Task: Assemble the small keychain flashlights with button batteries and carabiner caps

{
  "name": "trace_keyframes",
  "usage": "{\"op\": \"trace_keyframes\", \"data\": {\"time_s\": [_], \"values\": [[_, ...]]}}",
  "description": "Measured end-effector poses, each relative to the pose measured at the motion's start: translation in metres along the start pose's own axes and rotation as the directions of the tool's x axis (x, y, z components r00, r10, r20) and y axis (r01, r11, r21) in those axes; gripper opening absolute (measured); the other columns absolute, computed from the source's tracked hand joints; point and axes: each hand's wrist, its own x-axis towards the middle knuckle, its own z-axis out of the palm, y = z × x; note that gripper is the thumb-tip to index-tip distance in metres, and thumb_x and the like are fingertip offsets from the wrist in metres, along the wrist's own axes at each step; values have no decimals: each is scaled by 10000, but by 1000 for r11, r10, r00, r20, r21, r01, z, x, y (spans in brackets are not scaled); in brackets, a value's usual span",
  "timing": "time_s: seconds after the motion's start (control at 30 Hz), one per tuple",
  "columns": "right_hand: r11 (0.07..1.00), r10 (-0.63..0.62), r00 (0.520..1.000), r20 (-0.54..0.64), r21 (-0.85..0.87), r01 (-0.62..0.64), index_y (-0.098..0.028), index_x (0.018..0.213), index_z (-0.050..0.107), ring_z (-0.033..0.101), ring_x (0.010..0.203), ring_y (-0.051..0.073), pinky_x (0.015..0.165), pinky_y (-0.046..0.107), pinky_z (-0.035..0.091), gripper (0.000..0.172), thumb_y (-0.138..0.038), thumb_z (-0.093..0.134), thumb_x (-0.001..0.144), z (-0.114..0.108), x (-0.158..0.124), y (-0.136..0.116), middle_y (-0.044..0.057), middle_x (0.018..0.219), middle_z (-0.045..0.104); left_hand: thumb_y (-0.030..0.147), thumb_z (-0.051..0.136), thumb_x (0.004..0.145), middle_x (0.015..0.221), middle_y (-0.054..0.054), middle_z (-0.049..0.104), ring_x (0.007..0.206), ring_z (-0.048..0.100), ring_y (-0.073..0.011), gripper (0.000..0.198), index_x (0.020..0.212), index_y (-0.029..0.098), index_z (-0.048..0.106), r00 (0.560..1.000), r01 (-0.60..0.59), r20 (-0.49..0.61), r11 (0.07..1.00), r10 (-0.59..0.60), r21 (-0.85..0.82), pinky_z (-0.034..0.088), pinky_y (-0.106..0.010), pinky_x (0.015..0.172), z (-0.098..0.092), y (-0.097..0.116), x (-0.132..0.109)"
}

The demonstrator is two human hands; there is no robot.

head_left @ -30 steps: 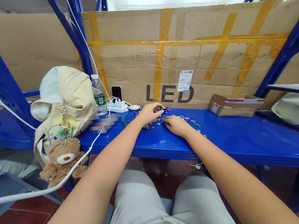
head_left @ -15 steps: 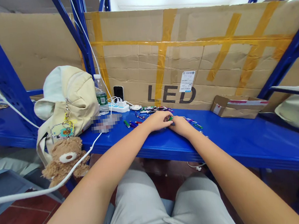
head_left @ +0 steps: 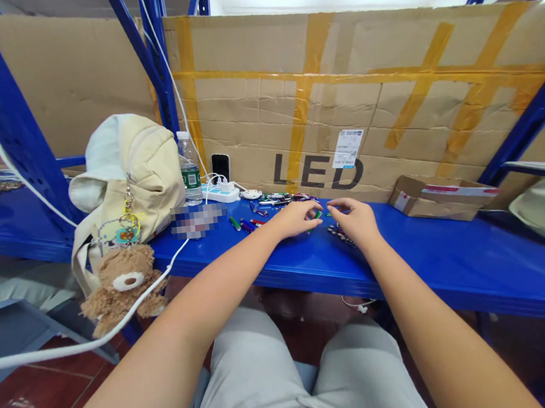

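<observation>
My left hand [head_left: 298,219] is closed around a slim green pen part [head_left: 319,214], held just above the blue table. To its right is my right hand [head_left: 356,219], thumb and fingertips pinched together. A tiny green bit shows by those fingertips, too small to name. The two hands are a small gap apart. Behind my left hand lies a pile of pen parts [head_left: 279,198] in metallic colours. Several coloured barrels, among them a green one [head_left: 234,223], lie left of that hand. Small dark and shiny pieces [head_left: 339,234] lie partly hidden under my right hand.
On the blue table [head_left: 434,258] a small open cardboard box [head_left: 447,196] stands at the right. A cream backpack [head_left: 147,172] with a teddy bear [head_left: 128,284], a water bottle [head_left: 190,173] and a power strip [head_left: 222,192] are at the left. A white cable [head_left: 133,313] crosses the front left.
My hands were together around the green pen part and have moved apart. The right hand has shifted right and risen slightly; the left keeps the green part.
</observation>
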Motion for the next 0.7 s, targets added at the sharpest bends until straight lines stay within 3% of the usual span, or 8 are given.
{"op": "trace_keyframes", "data": {"time_s": [0.2,0.7], "values": [[994,-86,992,96,81,79,-185,798,716,655,755,191,717,323,517,203,-309,570,731,4,-3,-4,60,849,733,220,636,776,896,-65,687,792,643,-153,264,1014,123,576,993,119,29,987,-117,-104,497,-265,730,3,-5,1],[982,-175,970,170,98,160,-195,776,689,644,843,199,758,334,501,162,-282,553,769,1,-5,-7,68,889,709,204,635,778,889,-75,693,816,653,-154,175,922,121,582,991,134,-6,975,-137,-178,512,-266,738,6,-7,2]]}}
